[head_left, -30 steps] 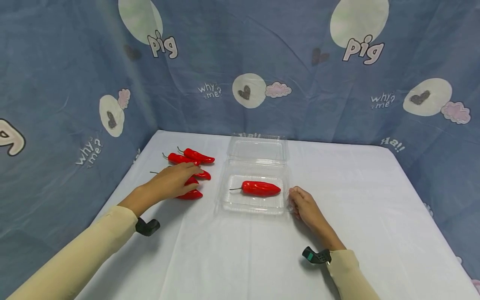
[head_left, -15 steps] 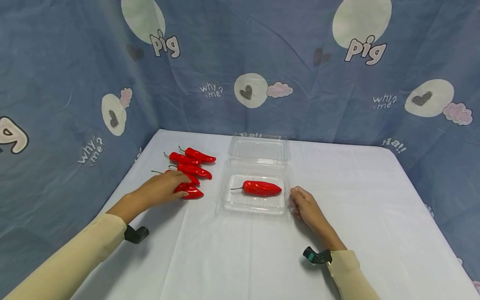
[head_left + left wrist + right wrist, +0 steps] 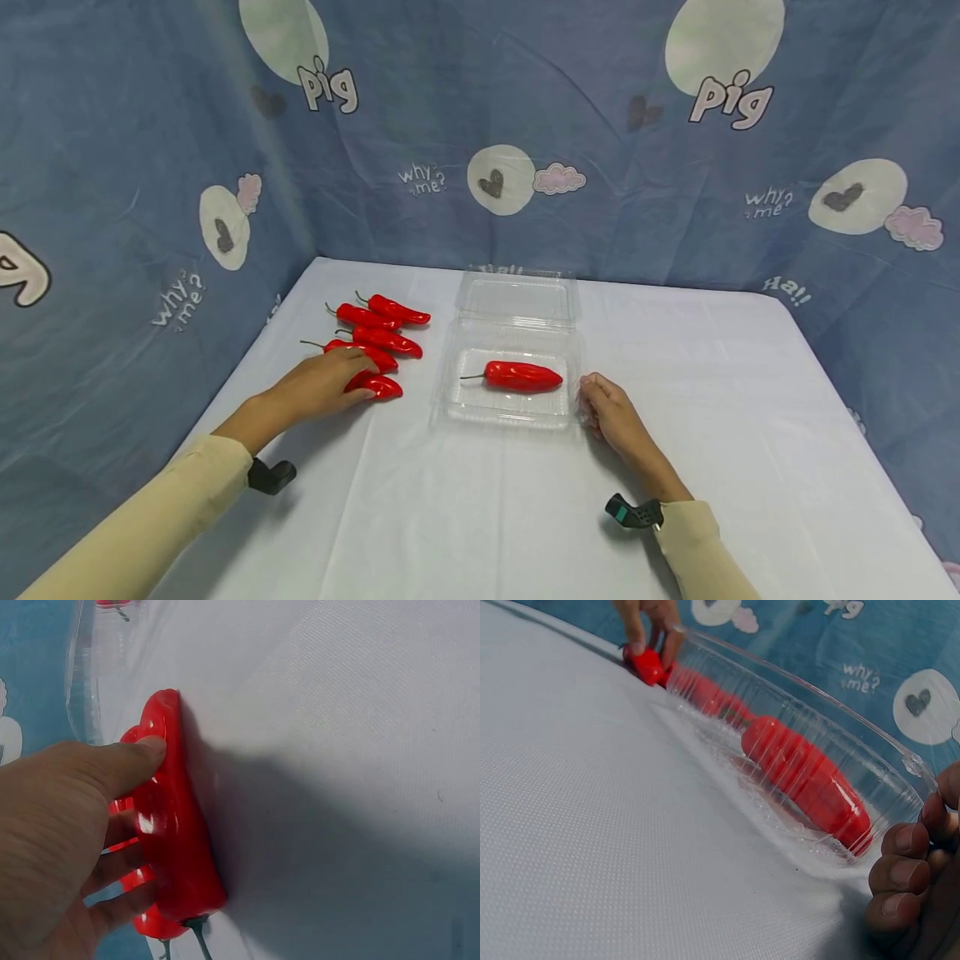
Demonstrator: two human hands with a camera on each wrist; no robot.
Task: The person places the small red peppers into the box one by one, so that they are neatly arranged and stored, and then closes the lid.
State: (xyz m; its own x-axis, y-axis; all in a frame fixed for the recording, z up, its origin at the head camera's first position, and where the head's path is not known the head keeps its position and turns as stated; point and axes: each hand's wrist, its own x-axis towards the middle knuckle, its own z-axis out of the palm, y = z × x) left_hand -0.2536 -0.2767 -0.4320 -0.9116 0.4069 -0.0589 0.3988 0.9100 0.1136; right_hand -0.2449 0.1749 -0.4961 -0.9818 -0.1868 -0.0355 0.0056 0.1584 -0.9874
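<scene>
My left hand point(image 3: 326, 383) pinches the nearest red pepper point(image 3: 386, 388) of the loose group at the left of the white-covered bench point(image 3: 480, 517); my thumb lies along its near side, and my other fingers reach round its far side, close against the next pepper point(image 3: 384, 359). The nearest pepper lies with its tip toward the clear container, and its green stalk shows in the left wrist view. Three more peppers lie farther back: a middle one point(image 3: 390, 342), one behind it point(image 3: 367, 317) and the farthest point(image 3: 399, 311), all with their stalks toward the left. My right hand point(image 3: 609, 411) holds the right rim of the clear container point(image 3: 457, 408), thumb and forefinger pinching the edge, the remaining fingers curled beneath. Inside the container's tray a single pepper point(image 3: 522, 377) lies crosswise, stalk to the left and tip toward my right hand. The clear lid point(image 3: 517, 300) lies open on the far side. Beyond the bench hangs a blue printed cloth point(image 3: 600, 237).
</scene>
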